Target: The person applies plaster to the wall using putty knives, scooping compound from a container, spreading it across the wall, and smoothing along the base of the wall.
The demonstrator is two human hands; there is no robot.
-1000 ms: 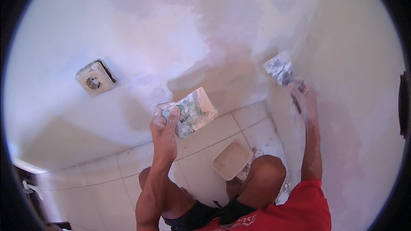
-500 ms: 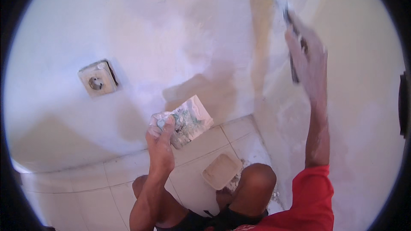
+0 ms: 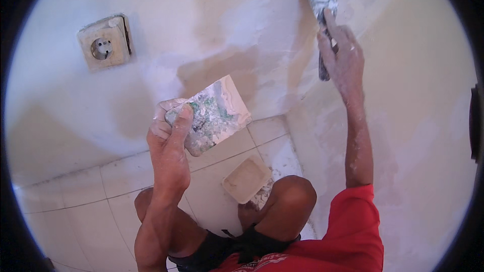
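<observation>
My left hand (image 3: pixel 171 126) grips a wide putty scraper (image 3: pixel 214 116) by its rounded end, thumb on top. Its face is crusted with dried filler and greenish smears, and a smooth band of pale putty lies along the far edge. My right hand (image 3: pixel 345 58) is closed around the dark handle of a putty knife (image 3: pixel 321 0), index finger stretched toward the blade. That blade, smeared with white putty, points up along the wall (image 3: pixel 242 15) near the corner; whether its edge touches the wall I cannot tell. White dust coats the fingers of both hands.
A square wall socket (image 3: pixel 103 45), standing off the wall, is at the left. On the tiled floor (image 3: pixel 121 171) a beige rectangular tub (image 3: pixel 247 179) sits between my legs and the wall, with crumbled debris (image 3: pixel 263 194) beside it. A second wall (image 3: pixel 403 121) rises at the right.
The view has shifted, so the socket, tub and wall sit higher in it. My right hand with the putty knife has shifted left, its blade now plainly visible. Both hands keep their grip.
</observation>
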